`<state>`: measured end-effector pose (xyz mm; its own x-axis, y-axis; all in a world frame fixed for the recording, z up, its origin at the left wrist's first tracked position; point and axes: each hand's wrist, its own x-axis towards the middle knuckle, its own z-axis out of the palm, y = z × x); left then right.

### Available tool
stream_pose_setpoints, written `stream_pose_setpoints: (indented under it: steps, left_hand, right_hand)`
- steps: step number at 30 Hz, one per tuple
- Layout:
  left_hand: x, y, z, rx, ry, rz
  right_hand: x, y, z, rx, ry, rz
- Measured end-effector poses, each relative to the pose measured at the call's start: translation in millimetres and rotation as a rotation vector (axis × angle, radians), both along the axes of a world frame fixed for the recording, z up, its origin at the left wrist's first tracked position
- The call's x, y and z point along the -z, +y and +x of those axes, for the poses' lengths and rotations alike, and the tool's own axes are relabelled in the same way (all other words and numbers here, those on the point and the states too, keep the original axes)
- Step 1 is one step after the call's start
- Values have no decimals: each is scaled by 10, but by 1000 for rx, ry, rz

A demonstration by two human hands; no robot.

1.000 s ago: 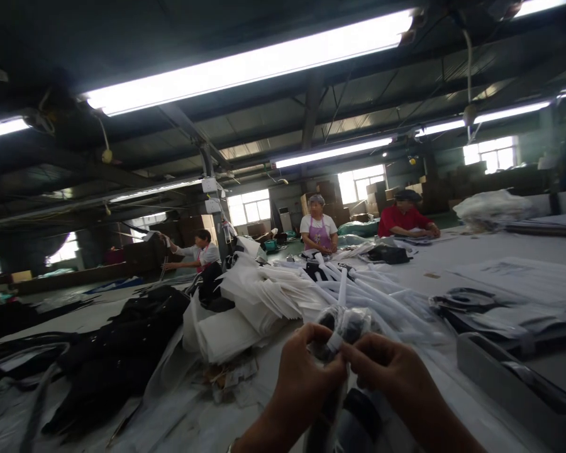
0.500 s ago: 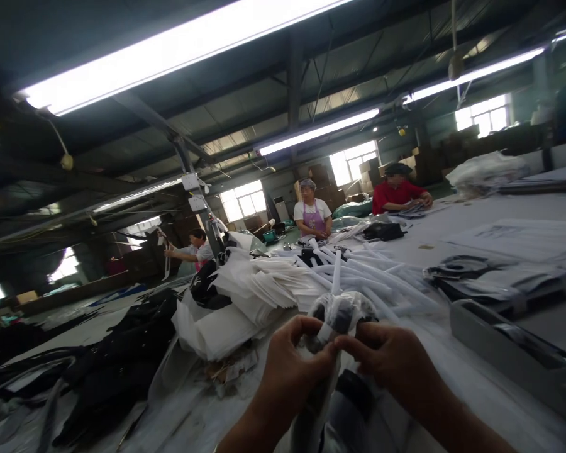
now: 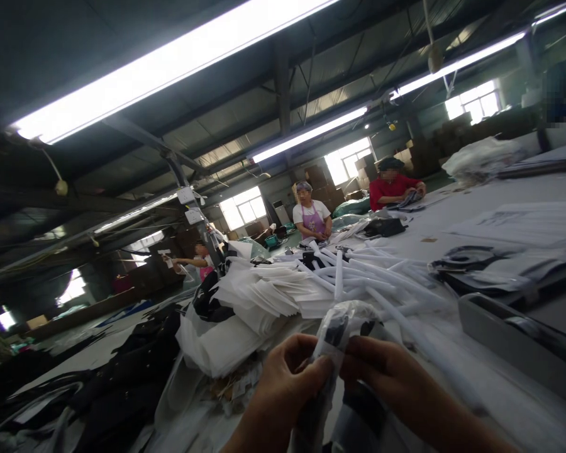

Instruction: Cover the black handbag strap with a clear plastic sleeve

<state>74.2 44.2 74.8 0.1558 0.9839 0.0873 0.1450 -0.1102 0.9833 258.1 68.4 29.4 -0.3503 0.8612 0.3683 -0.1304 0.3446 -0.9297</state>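
A dark, strap-like loop wrapped in clear plastic film (image 3: 338, 324) rises between my hands, its rounded top uppermost. My left hand (image 3: 290, 380) pinches its left side with thumb and fingers. From the other side my right hand (image 3: 382, 371) grips the wrapping, its fingertips partly hidden behind the film. The loop's lower end runs down toward me between my wrists. Beneath my hands lies another dark, plastic-covered piece (image 3: 358, 418), cut off by the bottom edge. Just beyond the loop is a heap of white tubes or rolled strips (image 3: 382, 270).
Stacked thin white sheets (image 3: 264, 289) lie left of the tubes, with black fabric pieces (image 3: 122, 365) further left. A grey tape dispenser (image 3: 509, 346) stands at right, near dark bagged items (image 3: 495, 270). Several people work beyond, one in a purple apron (image 3: 312, 220).
My hands have shifted lower on the wrapped loop, so more of its top shows and its film looks smoother. The view has tilted slightly. The person at left has moved the white piece they hold.
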Motion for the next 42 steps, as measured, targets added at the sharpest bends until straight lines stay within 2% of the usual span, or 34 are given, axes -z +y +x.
stream_pose_setpoints:
  steps: [4, 8, 15, 17, 20, 22, 24, 28, 30, 32, 34, 35, 37, 39, 42]
  left_hand:
    - [57, -14, 32, -18, -19, 40]
    - [15, -71, 74, -19, -29, 48]
    - [-46, -126, 109, -16, -19, 26]
    - [-42, -105, 101, -36, -2, 14]
    - [-51, -74, 89, -51, 17, -18]
    - [-74, -72, 96, -48, 11, -23]
    - [-111, -92, 118, -51, 1, -10]
    - [-182, -167, 164, -71, 18, 15]
    - [-186, -192, 160, -87, 35, 29]
    - [-166, -195, 129, -84, 27, 21]
    - [-132, -171, 74, -30, -12, -15]
    - [-111, -152, 39, -3, -29, -32]
    - [-53, -110, -39, 10, -51, -32]
    - [55, -90, -129, -56, -94, -2]
    - [387, -159, -272, -135, -241, 27]
  right_hand:
    - [45, 9, -38, 44, -18, 33]
    - [82, 27, -80, 102, -38, 44]
    - [-38, -16, -104, 153, 34, -14]
    - [-76, -76, -73, 57, 125, -59]
    - [-142, -209, -10, -275, 371, -187]
    - [-188, -284, 7, -393, 487, -282]
    - [-227, -317, -19, -343, 503, -343]
    - [-264, -280, -134, -125, 435, -350]
    - [-267, -253, -150, -104, 391, -324]
    - [-259, -222, -104, -161, 308, -258]
    - [-213, -168, -2, -231, 216, -203]
    - [-167, -127, 64, -221, 148, -183]
    - [-14, -28, 212, -86, -7, -149]
    - [213, 64, 371, 105, -153, -118]
    - [638, 111, 604, 295, -239, -155]
